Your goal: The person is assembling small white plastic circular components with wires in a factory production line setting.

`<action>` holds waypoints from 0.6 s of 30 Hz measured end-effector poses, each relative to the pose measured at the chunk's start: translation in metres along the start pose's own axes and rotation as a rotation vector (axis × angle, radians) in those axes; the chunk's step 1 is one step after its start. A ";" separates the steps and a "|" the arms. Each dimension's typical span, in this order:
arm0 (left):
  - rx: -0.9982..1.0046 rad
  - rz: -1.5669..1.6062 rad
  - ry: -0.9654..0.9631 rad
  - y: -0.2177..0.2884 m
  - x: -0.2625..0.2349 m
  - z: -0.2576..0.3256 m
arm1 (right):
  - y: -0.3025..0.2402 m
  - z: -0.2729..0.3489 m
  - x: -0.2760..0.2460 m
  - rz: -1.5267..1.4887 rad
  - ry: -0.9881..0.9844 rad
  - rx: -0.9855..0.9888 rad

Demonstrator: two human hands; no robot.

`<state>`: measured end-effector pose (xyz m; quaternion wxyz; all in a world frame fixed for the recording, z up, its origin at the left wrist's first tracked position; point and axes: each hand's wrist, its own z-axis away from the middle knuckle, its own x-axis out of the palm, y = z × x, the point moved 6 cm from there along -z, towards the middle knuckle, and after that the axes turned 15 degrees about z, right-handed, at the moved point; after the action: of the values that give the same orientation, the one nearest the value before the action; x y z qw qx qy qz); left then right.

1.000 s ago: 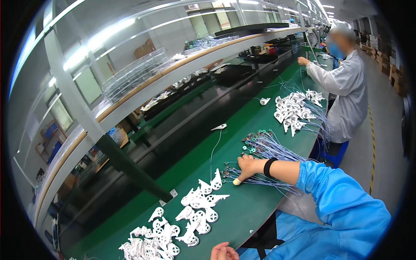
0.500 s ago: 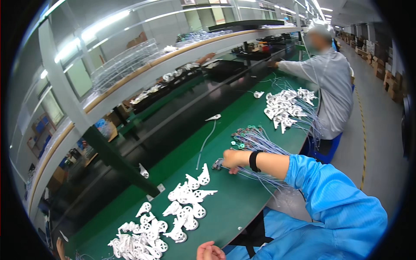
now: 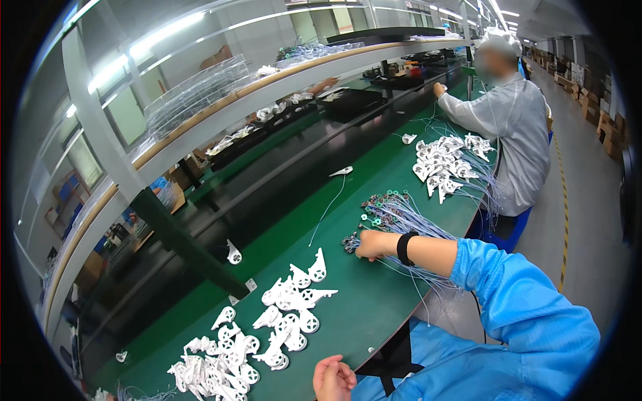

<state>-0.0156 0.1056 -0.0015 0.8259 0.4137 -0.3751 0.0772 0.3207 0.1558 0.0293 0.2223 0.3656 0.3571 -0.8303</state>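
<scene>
My right hand (image 3: 376, 245) is closed on thin grey-blue cables at the near end of a bundle (image 3: 418, 220) on the green bench. Small dark connector ends (image 3: 350, 242) stick out just beyond my fingers; the fingertips are partly hidden. Other cables in the bundle end in green and brown round tips. Low in the view, at the bench's near edge, my left hand (image 3: 334, 379) has its fingers curled in, with nothing visible in them. Left of it lie white plastic housings with spoked round ends, in a larger pile (image 3: 217, 361) and a smaller group (image 3: 289, 311).
To the right, a co-worker in a pale coat (image 3: 511, 127) sits behind white housings with cables (image 3: 445, 164). A dark conveyor (image 3: 267, 180) runs along the far side, bearing scattered parts. A dark green post (image 3: 194, 247) and a shelf (image 3: 267, 90) stand beyond the bench.
My left hand has come up slightly further into view. My right hand stays at the cables, slightly shifted. White parts on the conveyor have moved right. A hand at the lower left edge is gone.
</scene>
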 end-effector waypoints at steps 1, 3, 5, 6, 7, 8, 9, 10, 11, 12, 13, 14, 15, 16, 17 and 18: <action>-0.005 0.011 0.001 -0.002 0.001 0.000 | 0.003 -0.006 0.003 0.115 0.075 -0.027; -0.006 0.006 0.003 -0.004 0.006 -0.002 | 0.003 -0.025 0.014 0.293 0.136 -0.027; -0.015 -0.001 -0.006 -0.005 0.011 -0.004 | 0.004 -0.033 0.017 0.528 0.178 -0.027; -0.024 -0.006 -0.027 -0.007 0.014 -0.005 | 0.001 -0.028 0.011 0.530 0.178 -0.021; -0.035 -0.013 -0.052 -0.009 0.017 -0.006 | 0.000 -0.023 0.009 0.324 0.089 -0.023; -0.045 -0.012 -0.062 -0.009 0.019 -0.007 | -0.001 -0.020 0.009 0.116 0.004 -0.022; -0.047 -0.043 -0.068 -0.010 0.023 -0.009 | 0.007 -0.029 0.010 0.033 -0.037 -0.017; -0.047 -0.072 -0.064 -0.010 0.023 -0.010 | 0.003 -0.011 0.004 -0.247 -0.057 0.096; -0.050 -0.107 -0.116 -0.011 0.026 -0.014 | -0.007 0.002 -0.002 -0.464 -0.097 0.088; -0.064 -0.105 -0.128 -0.018 0.027 -0.021 | -0.014 0.017 -0.009 -0.683 -0.129 0.076; -0.074 -0.160 -0.230 -0.027 0.032 -0.031 | -0.017 0.030 -0.019 -0.683 -0.120 0.085; -0.082 -0.215 -0.333 -0.036 0.037 -0.040 | -0.027 0.042 -0.026 -0.871 -0.202 -0.020; 0.082 -0.274 -0.401 -0.043 0.060 -0.050 | -0.030 0.056 -0.036 -1.067 -0.262 -0.121; 0.262 -0.326 -0.450 -0.048 0.089 -0.052 | -0.033 0.071 -0.042 -1.071 -0.252 -0.114; 0.433 -0.430 -0.468 -0.055 0.111 -0.059 | -0.037 0.087 -0.052 -1.145 -0.200 -0.167; 0.609 -0.530 -0.481 -0.057 0.132 -0.061 | -0.041 0.100 -0.061 -1.215 -0.150 -0.223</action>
<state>0.1366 0.0896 0.0305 0.5476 0.7250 -0.3977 -0.1279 0.2887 0.1134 0.1409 -0.2287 0.0120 0.5694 -0.7895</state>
